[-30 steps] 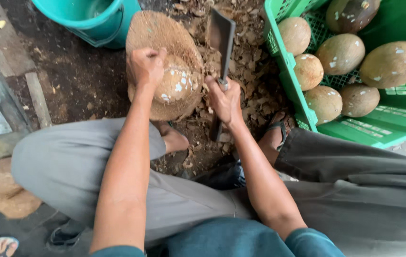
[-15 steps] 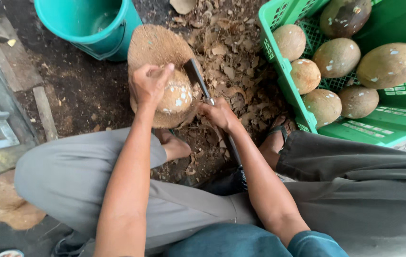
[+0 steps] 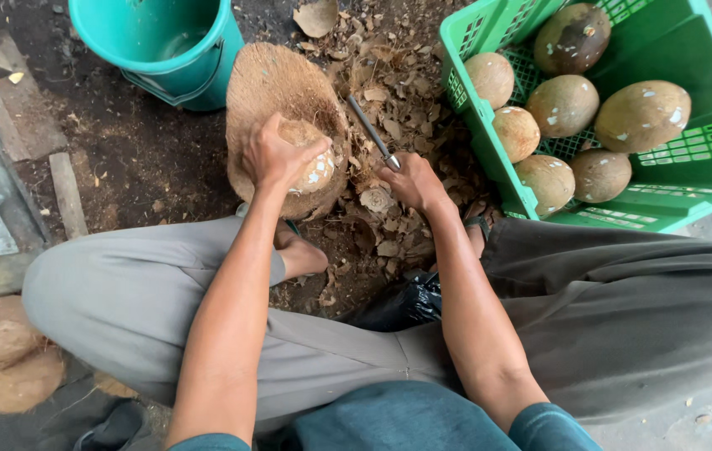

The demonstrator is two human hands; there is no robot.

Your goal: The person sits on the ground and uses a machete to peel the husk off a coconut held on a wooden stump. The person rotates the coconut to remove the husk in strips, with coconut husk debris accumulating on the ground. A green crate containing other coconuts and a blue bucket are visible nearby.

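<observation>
A teal bucket (image 3: 160, 46) stands on dirt; a green crate (image 3: 665, 192) holds 7 peeled coconuts (image 3: 641, 115).

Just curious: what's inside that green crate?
The green crate holds seven peeled coconuts, brownish with pale patches. What lies beneath them is covered, apart from bare mesh floor.

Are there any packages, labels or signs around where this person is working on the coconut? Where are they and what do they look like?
Green plastic crate: right of the right hand, latticed walls, holding peeled brown coconuts.
Label on the crate's near inner wall: pale raised lettering, green on green.
Teal bucket: top left, round, no label visible.
No signs or screens in view.
</observation>
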